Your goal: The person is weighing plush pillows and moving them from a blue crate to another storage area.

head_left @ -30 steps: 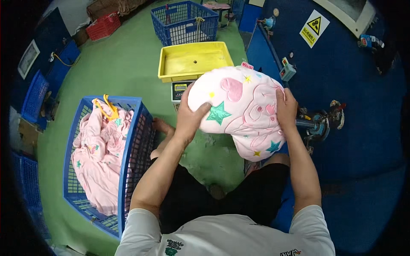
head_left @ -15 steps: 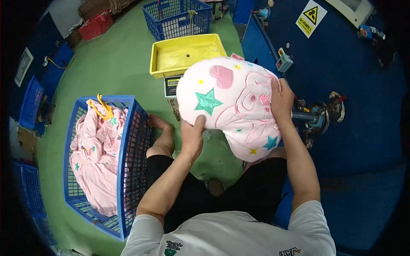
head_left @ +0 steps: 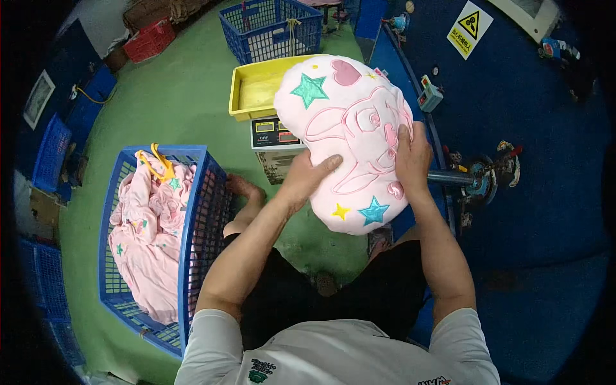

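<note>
One pink pillow (head_left: 359, 144) is being held up by a person

The person's left hand (head_left: 308, 176) is gripping the pillow at its lower left edge. Its thumb is lying flat on the front, and its other fingers are going behind, where they are hiding, so nobody can tell how far they are bending. The right hand (head_left: 412, 154) is holding the right edge. Its thumb is pressing on the front near the sewn animal face, and its fingers are wrapping round the side, mostly out of sight. Both hands are opening only as wide as the pillow's edge.

The pillow is hanging in front of the person, above the black shorts (head_left: 276, 289). It is showing a green star and a pink heart near the top, and a yellow star and a blue star near the bottom. The animal face is lying sideways.

Behind it, a yellow tray (head_left: 240, 96) is resting on a scale (head_left: 274, 133), and the pillow is covering part of both. On the left, a blue basket (head_left: 196, 192) is holding a heap of pink cloth (head_left: 147, 237), with a yellow strap (head_left: 165, 170) lying on top. On the right, a metal pipe (head_left: 452, 178) is poking out from the blue wall (head_left: 532, 224) near the right hand. Farther off, another blue basket (head_left: 273, 38) is standing on the green floor (head_left: 160, 96).
</note>
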{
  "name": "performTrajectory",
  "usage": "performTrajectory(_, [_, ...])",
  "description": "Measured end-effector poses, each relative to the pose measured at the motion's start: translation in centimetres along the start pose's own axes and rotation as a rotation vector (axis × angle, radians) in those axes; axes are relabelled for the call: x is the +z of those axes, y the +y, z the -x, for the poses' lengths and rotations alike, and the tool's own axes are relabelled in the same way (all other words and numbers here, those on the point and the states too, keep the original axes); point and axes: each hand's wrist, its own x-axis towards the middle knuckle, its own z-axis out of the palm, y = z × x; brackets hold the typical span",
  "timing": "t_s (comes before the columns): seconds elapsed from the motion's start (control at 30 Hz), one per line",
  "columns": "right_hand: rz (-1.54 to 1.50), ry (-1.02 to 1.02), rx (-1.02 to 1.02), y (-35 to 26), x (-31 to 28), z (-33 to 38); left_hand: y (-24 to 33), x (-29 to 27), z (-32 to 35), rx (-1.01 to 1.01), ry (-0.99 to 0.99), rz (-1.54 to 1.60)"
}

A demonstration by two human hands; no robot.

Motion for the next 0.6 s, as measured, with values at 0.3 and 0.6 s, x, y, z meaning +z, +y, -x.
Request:
performTrajectory(0.3, [-0.068,0.130,0.086,-1.2,1.1,-0.2,5.6,-0.4,-4.3,-0.031,-0.101,-0.020])
performTrajectory(0.6, [-0.211,0.286,0.053,-2.9,4.0,-0.5,10.9,-1.3,-3.7,-0.002,-0.001,-0.278])
